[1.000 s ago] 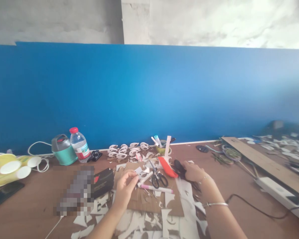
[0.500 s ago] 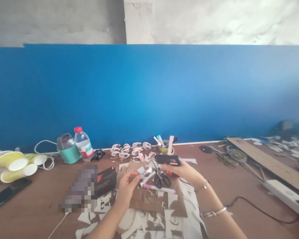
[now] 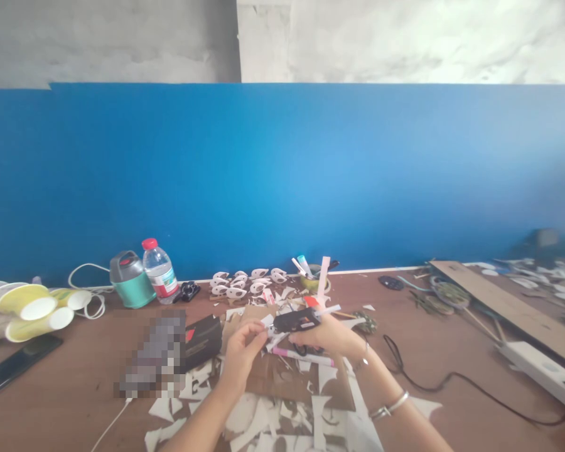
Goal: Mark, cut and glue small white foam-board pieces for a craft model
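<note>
My right hand (image 3: 332, 337) is closed around a black glue gun (image 3: 295, 320) whose nozzle points left, its black cord (image 3: 433, 376) trailing right across the table. My left hand (image 3: 243, 353) pinches a small white paper cut-out (image 3: 266, 321) just left of the nozzle, almost touching it. Both hands hover over a piece of brown cardboard (image 3: 282, 376) strewn with white paper scraps. A pink-and-white marker (image 3: 306, 358) lies under my right hand, and the scissors there are mostly hidden.
Several finished white cut-outs (image 3: 245, 282) lie near the blue wall. A water bottle (image 3: 160, 271), teal jar (image 3: 128, 279), yellow paper cups (image 3: 28, 311), phone (image 3: 16, 367) and black box (image 3: 202, 336) sit left. A power strip (image 3: 541, 373) and wooden board (image 3: 508, 307) lie right.
My right hand picked the glue gun up from the right and brought it left, nozzle now at the cut-out in my left hand. The cord followed across the table.
</note>
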`<state>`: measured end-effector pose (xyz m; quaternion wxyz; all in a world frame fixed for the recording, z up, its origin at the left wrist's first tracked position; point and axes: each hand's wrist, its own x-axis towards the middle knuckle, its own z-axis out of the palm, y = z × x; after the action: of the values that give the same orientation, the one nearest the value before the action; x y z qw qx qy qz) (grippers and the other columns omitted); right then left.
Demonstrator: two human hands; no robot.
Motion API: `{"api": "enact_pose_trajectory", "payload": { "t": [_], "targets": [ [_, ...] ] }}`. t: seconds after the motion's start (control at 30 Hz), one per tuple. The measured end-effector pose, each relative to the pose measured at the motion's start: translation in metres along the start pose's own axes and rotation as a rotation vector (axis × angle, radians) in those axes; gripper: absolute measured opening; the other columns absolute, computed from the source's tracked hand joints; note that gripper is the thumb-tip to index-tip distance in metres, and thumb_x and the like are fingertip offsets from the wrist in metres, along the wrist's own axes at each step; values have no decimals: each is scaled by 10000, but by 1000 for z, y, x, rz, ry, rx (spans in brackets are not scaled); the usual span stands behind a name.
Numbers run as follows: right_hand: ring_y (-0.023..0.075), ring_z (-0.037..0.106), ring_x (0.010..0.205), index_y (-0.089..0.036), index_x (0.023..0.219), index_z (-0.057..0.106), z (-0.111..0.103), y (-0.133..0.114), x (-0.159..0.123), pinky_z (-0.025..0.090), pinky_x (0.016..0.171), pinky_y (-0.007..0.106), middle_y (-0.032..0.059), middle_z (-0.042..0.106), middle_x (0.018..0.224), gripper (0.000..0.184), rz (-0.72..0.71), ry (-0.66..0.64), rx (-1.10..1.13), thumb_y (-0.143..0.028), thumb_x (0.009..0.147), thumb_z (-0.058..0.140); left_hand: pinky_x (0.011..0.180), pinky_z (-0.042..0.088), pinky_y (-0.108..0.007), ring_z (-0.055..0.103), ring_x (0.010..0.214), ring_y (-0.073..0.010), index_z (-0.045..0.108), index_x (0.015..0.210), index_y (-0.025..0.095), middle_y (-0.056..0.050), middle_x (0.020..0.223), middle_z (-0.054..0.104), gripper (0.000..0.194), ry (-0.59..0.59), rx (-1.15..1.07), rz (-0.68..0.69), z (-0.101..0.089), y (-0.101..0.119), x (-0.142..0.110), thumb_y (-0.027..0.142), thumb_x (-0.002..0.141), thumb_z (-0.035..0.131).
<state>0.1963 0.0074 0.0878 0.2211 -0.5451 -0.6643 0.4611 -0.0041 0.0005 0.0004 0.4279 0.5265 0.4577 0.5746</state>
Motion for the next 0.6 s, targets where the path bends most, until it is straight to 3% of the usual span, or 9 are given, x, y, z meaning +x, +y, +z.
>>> {"api": "enact_pose_trajectory", "payload": {
  "t": [0.6],
  "targets": [
    [70, 404, 454, -187, 637, 535, 1, 2, 2, 311, 403, 186, -66, 486, 501, 126, -28, -13, -33, -235, 661, 649, 906, 421, -354, 598, 946, -261, 653, 646, 185, -75, 937, 661, 248, 8, 20, 10, 1, 3, -1, 420, 700, 712]
  ]
}}
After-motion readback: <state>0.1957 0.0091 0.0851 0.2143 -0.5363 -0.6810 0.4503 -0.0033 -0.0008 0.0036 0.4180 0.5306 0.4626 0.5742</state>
